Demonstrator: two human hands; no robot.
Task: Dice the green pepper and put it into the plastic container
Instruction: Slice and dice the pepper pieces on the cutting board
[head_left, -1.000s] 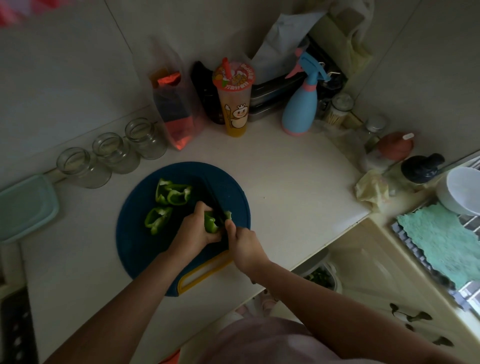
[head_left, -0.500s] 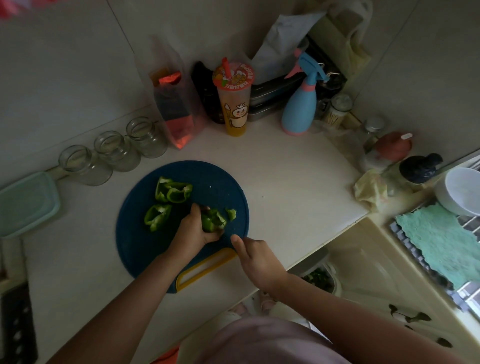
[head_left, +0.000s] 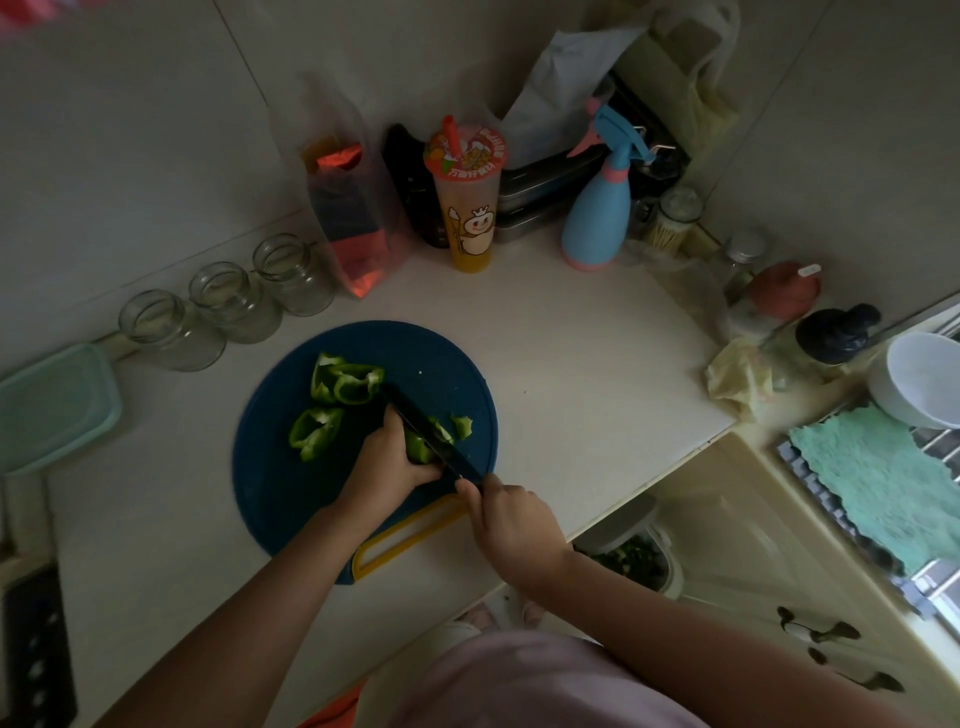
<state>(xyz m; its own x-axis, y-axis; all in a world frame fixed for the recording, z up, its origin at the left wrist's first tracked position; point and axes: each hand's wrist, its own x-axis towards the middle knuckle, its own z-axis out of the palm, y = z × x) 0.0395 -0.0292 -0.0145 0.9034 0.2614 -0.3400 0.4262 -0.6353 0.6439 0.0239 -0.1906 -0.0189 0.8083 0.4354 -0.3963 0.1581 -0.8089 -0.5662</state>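
Knife (head_left: 422, 425) back across pepper (head_left: 417, 450), between hands (head_left: 384, 465) (head_left: 511, 525)

pepper piece (head_left: 418, 448): mostly hidden under left hand (head_left: 387, 460)
knife (head_left: 423, 428): handle hidden in right hand (head_left: 511, 525) grip
plastic container (head_left: 52, 408): cut off by L edge
white bowl (head_left: 919, 379): cut off by R edge
cup (head_left: 467, 208): print too small to read
dark block (head_left: 31, 654), bottom L: cut off, can't ID

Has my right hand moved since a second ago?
Yes. The right hand, gripping the knife, has drawn back from the held pepper piece toward the board's yellow handle.
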